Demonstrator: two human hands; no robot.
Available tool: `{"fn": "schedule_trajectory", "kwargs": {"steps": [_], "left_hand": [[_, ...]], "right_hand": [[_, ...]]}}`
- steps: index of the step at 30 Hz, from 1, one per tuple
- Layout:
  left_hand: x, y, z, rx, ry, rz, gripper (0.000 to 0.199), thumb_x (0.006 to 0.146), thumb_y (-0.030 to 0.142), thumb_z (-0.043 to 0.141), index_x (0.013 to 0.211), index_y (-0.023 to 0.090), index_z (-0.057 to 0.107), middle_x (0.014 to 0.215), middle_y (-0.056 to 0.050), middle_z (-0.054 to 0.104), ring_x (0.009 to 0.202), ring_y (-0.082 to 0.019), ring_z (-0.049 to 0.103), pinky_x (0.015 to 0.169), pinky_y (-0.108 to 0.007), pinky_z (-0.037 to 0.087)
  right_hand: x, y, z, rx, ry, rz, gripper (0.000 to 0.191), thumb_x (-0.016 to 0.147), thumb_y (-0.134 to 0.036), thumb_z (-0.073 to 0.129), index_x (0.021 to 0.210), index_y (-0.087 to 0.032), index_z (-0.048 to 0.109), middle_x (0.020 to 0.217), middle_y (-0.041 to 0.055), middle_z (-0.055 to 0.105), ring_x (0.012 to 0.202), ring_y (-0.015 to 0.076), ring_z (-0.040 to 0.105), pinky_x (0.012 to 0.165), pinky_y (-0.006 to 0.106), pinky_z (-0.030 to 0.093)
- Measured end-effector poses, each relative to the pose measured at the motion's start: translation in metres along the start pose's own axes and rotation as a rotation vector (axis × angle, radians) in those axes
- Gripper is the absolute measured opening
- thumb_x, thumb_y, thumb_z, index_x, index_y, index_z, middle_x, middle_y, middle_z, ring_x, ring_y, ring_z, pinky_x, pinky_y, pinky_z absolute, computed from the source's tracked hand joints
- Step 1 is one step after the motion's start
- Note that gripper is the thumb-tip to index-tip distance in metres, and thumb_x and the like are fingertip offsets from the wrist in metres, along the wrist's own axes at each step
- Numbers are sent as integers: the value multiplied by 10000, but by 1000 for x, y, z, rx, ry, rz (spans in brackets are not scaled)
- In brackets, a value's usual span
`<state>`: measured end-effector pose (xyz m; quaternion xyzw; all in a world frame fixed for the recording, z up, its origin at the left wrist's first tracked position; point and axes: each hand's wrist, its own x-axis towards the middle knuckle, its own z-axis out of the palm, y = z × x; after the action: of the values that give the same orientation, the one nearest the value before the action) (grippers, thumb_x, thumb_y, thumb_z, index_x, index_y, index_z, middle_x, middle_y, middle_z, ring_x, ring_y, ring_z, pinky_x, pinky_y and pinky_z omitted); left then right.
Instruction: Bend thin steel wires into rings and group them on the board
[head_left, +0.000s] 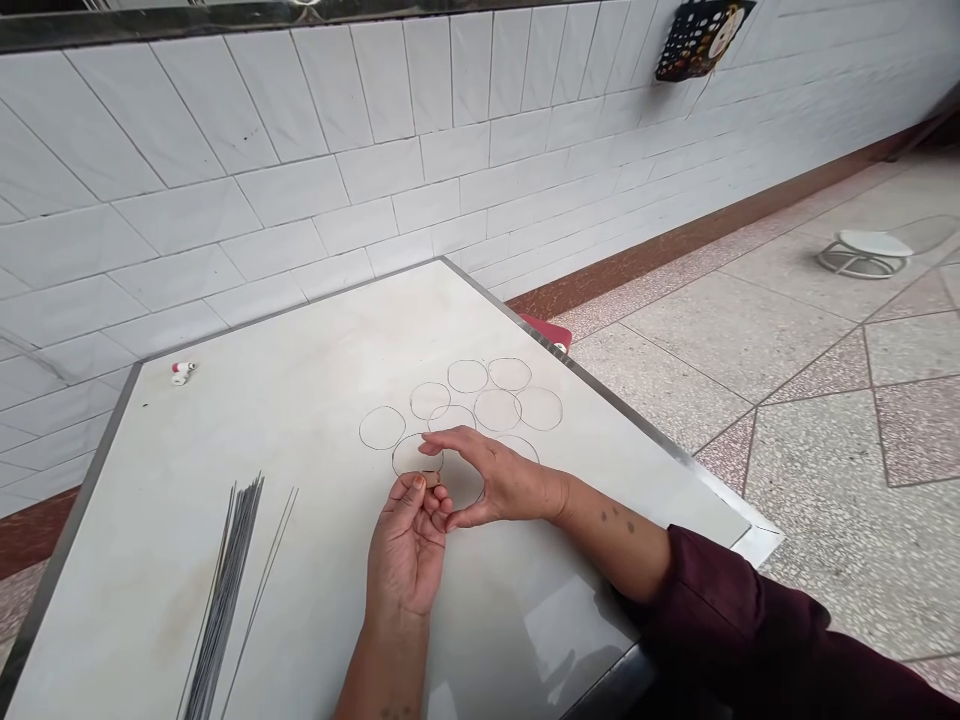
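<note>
My left hand (pixel 412 545) is closed in a pinch, palm up, with thumb and fingertips on a thin wire ring, of which little shows. Curved around it from the right is my right hand (pixel 514 480), its thumb and fingers apart in a C shape; a dark arc of wire shows by its palm. I cannot tell whether that palm presses on the wire. Just beyond the hands, several thin wire rings (pixel 382 449) lie on the white table (pixel 315 400), some overlapping. A bundle of straight grey wires (pixel 229 590) lies left of my left hand, with a few loose wires (pixel 262 590) beside it.
Small white and red items (pixel 182 373) lie at the table's far left corner. A white tiled wall (pixel 300 210) runs behind the table. Something red (pixel 547 330) shows past the right edge. Farther off are a round stool (pixel 870 250) and a hanging black basket (pixel 694 40).
</note>
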<state>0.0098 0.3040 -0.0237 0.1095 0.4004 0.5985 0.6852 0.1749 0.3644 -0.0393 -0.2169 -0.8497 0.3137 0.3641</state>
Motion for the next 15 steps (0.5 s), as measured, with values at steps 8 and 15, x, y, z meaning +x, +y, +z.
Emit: {"fn": "schedule_trajectory", "kwargs": {"steps": [8,15], "left_hand": [[3,-2,-4,35,-5,10,167,659,153,856,719,139,700,718,-17,667,644,-120,648,537,-196,527],[1,-1,-2,16,-76,31,117,748,217,809,790,160,717,734,-13,665,823,-170,687,842,-320,582]], "right_hand": [[1,-1,-1,8,-26,8,908,776,-327,827,1502,-286,284,1328,102,572,1224,225,534,1043,425,468],[0,4,0,1,-27,26,957,755,-262,832,1512,-281,247,1402,130,498,1309,244,485,1084,459,444]]}}
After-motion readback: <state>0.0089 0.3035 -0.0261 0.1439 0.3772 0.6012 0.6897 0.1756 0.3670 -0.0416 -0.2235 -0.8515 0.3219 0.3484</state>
